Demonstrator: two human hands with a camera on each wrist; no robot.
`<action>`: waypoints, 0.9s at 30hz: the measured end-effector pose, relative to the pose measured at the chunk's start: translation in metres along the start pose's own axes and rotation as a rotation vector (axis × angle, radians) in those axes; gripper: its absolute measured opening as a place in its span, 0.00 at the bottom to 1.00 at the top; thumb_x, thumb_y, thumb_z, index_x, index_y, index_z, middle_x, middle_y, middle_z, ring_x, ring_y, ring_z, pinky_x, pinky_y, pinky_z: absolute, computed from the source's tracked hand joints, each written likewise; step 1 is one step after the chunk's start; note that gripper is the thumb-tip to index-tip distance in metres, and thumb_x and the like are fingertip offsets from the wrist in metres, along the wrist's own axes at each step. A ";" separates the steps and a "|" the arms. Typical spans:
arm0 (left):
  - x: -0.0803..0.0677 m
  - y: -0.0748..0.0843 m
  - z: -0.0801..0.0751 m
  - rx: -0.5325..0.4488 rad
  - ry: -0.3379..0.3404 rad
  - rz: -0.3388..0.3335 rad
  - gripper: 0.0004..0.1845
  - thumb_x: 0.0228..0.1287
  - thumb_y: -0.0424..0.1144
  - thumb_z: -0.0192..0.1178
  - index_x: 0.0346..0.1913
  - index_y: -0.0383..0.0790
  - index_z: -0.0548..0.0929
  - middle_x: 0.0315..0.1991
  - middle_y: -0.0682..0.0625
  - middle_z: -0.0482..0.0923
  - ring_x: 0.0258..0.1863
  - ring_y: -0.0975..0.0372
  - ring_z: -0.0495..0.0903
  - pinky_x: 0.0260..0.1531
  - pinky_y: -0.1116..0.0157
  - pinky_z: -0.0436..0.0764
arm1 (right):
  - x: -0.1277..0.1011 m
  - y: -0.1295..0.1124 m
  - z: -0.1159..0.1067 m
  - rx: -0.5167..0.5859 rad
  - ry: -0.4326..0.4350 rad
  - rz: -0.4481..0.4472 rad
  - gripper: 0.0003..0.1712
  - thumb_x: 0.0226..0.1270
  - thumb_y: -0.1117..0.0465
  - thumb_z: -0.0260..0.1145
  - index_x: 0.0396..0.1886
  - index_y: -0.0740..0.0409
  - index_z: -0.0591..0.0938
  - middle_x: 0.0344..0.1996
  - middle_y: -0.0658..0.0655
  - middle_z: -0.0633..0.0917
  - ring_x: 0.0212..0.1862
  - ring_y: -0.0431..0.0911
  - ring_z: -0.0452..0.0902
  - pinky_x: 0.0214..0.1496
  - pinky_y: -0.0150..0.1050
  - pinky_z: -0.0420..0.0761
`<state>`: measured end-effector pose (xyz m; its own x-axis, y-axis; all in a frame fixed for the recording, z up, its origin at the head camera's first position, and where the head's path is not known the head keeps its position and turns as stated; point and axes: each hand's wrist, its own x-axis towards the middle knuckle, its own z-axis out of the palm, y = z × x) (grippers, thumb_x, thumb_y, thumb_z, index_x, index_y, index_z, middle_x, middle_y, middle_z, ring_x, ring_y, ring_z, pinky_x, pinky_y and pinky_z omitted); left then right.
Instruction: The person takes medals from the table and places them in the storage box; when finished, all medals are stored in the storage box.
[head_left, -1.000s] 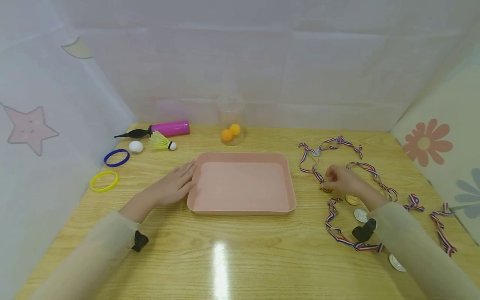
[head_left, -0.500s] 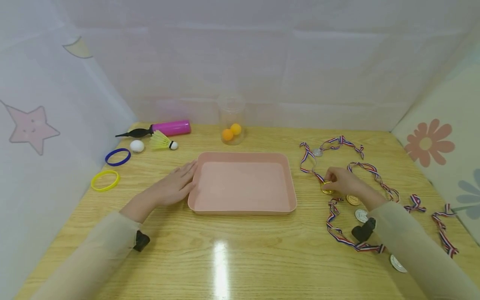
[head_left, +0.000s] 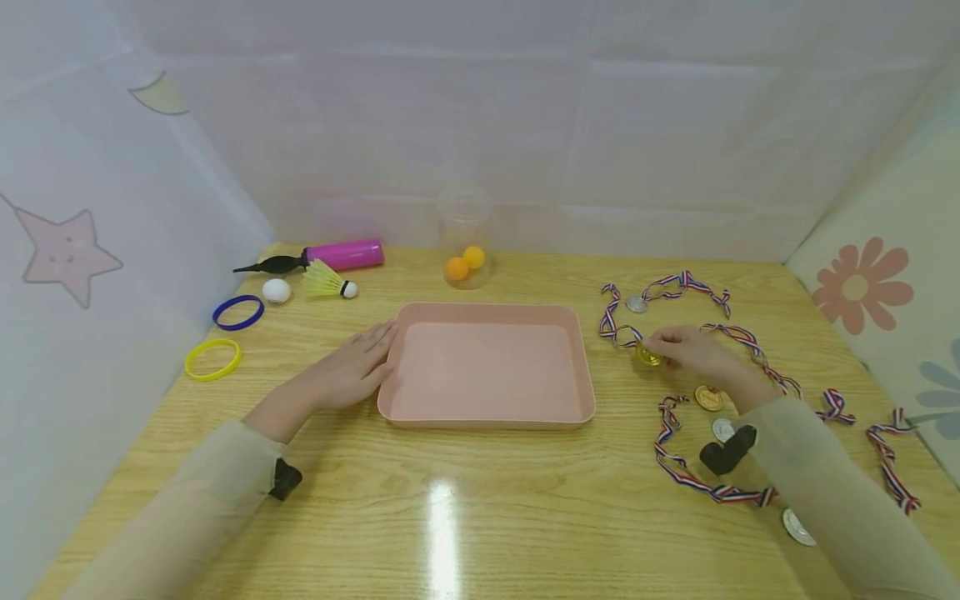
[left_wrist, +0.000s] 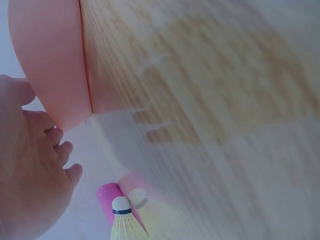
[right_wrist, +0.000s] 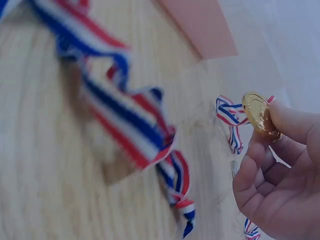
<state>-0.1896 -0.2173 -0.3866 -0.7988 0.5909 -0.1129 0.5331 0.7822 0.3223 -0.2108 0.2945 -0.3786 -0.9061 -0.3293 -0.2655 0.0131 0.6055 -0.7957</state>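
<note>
Right hand (head_left: 693, 354) pinches gold medal (head_left: 648, 357)

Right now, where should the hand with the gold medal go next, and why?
Probably a short carry to the left, over the rim of the pink tray. The right hand pinches the gold medal in a fingertip grip just beside the tray, its ribbon trailing on the table, while the left hand rests against the tray's other side.

Tray (head_left: 486, 421) between rings (head_left: 213, 360) and medals (head_left: 708, 397)
</note>
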 end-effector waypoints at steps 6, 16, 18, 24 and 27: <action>-0.001 0.001 -0.001 -0.006 0.001 -0.002 0.31 0.74 0.43 0.36 0.70 0.28 0.42 0.71 0.37 0.36 0.69 0.45 0.38 0.65 0.48 0.42 | 0.000 -0.013 -0.007 0.166 0.045 0.038 0.30 0.71 0.51 0.52 0.58 0.73 0.67 0.37 0.52 0.75 0.39 0.48 0.72 0.46 0.43 0.75; 0.001 0.000 -0.001 0.011 -0.010 -0.012 0.31 0.74 0.44 0.36 0.70 0.28 0.42 0.72 0.38 0.36 0.69 0.45 0.39 0.65 0.48 0.43 | -0.001 -0.043 -0.021 0.513 0.120 -0.072 0.09 0.71 0.59 0.54 0.41 0.58 0.78 0.41 0.47 0.73 0.39 0.38 0.71 0.39 0.30 0.75; 0.001 0.000 -0.001 0.007 -0.003 -0.007 0.31 0.74 0.43 0.36 0.70 0.28 0.42 0.71 0.37 0.36 0.69 0.45 0.39 0.65 0.47 0.43 | 0.000 -0.048 -0.026 0.613 0.116 -0.111 0.08 0.70 0.63 0.54 0.36 0.55 0.80 0.39 0.49 0.74 0.38 0.39 0.71 0.37 0.30 0.74; 0.000 0.000 0.000 -0.004 0.018 0.014 0.31 0.74 0.42 0.38 0.70 0.26 0.44 0.71 0.35 0.38 0.68 0.43 0.41 0.64 0.46 0.44 | 0.003 -0.063 -0.037 0.717 0.094 -0.227 0.12 0.70 0.66 0.52 0.34 0.54 0.82 0.35 0.49 0.78 0.35 0.40 0.72 0.36 0.30 0.74; 0.000 0.001 0.000 0.002 0.018 0.015 0.31 0.74 0.42 0.37 0.70 0.26 0.44 0.71 0.35 0.38 0.68 0.44 0.41 0.64 0.47 0.44 | 0.002 -0.073 -0.041 0.726 0.104 -0.286 0.11 0.71 0.65 0.52 0.35 0.56 0.82 0.34 0.50 0.79 0.34 0.40 0.73 0.36 0.31 0.74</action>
<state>-0.1889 -0.2169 -0.3860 -0.7958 0.5987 -0.0914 0.5454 0.7740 0.3218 -0.2311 0.2795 -0.2992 -0.9503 -0.3102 0.0265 0.0144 -0.1287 -0.9916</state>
